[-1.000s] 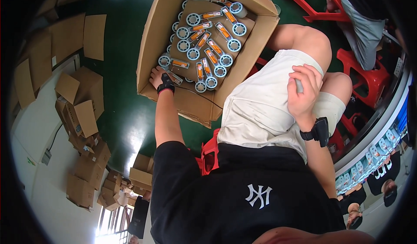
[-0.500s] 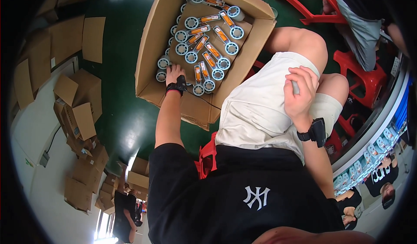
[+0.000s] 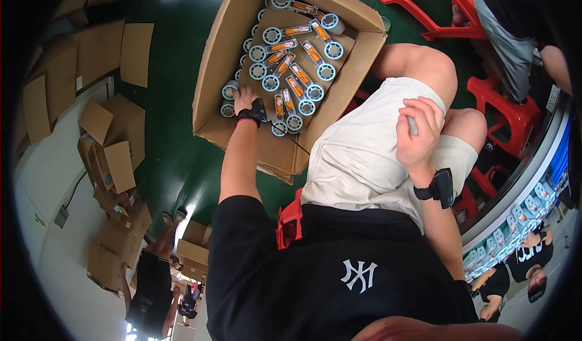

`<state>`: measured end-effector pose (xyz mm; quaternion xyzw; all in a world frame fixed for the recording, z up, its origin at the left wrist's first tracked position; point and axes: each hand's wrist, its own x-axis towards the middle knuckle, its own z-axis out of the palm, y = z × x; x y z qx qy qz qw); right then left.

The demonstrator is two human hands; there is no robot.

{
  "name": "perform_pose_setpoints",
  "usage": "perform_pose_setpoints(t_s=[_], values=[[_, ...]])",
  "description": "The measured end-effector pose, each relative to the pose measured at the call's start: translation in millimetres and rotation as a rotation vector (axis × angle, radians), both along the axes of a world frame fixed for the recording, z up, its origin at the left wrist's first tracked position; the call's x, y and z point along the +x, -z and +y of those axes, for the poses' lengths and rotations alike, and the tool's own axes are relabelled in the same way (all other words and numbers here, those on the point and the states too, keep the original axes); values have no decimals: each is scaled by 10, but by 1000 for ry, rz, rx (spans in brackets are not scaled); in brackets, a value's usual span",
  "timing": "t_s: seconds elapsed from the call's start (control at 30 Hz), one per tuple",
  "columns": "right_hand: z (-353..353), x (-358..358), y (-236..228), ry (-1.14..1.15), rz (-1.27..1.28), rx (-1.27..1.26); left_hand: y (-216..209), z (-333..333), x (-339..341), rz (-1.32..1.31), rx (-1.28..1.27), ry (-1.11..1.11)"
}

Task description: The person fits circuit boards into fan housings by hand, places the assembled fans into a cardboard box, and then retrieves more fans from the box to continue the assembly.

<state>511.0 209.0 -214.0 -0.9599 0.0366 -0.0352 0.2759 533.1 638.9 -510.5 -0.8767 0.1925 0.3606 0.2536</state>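
My left hand (image 3: 245, 100) reaches down into an open cardboard box (image 3: 212, 77), its fingers stretched over the left edge of a cardboard sheet (image 3: 251, 80). Pale blue spoked wheels (image 3: 230, 90) sit just beside its fingertips; the fingertips are partly hidden. On the sheet lie several pale blue wheels (image 3: 270, 82), each joined to a long narrow piece with an orange middle (image 3: 295, 87). More wheels show below the sheet's left edge. Over my lap, my right hand (image 3: 419, 133) is curled, with a greyish patch between thumb and fingers that I cannot make out.
Red plastic stools (image 3: 506, 113) stand at the right, near another seated person (image 3: 506, 56). A bench with a row of pale blue parts (image 3: 512, 226) curves along the right. Cardboard boxes (image 3: 124, 135) are stacked at the left. People stand farther back at lower left.
The view has shifted slightly, and the box appears a little farther right. My left hand stays by the sheet's left edge. A person at lower left has moved leftward.
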Motion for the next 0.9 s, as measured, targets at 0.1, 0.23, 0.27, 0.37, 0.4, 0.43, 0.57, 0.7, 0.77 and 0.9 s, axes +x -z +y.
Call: perform_pose_setpoints(t_s=[0.1, 0.23, 0.27, 0.37, 0.4, 0.43, 0.57, 0.7, 0.77, 0.9], values=[[4, -1, 1, 9, 10, 1, 159, 183, 23, 20, 101, 114], [-6, 3, -4, 10, 5, 3, 293, 188, 7, 157, 287, 181], [-9, 4, -1, 9, 10, -6, 309, 134, 17, 217, 350, 183], [-23, 15, 0, -2, 20, -22, 292, 16, 56, 261, 339, 100], [-33, 20, 2, -5, 22, -23, 282, -22, 67, 284, 335, 57], [-59, 26, 2, -3, 25, -28, 225, -201, 153, 226, 248, -67], [-10, 22, 54, -22, 0, -2, 422, -124, 429, 87, -266, -489], [-16, 15, 34, -67, -7, 3, -46, -525, 703, -124, -326, -1171], [-26, -32, 68, -82, 7, 1, -88, -734, 792, -256, -485, -1353], [-109, -39, 83, -83, -1, -40, -340, -1256, 996, -726, -613, -1505]])
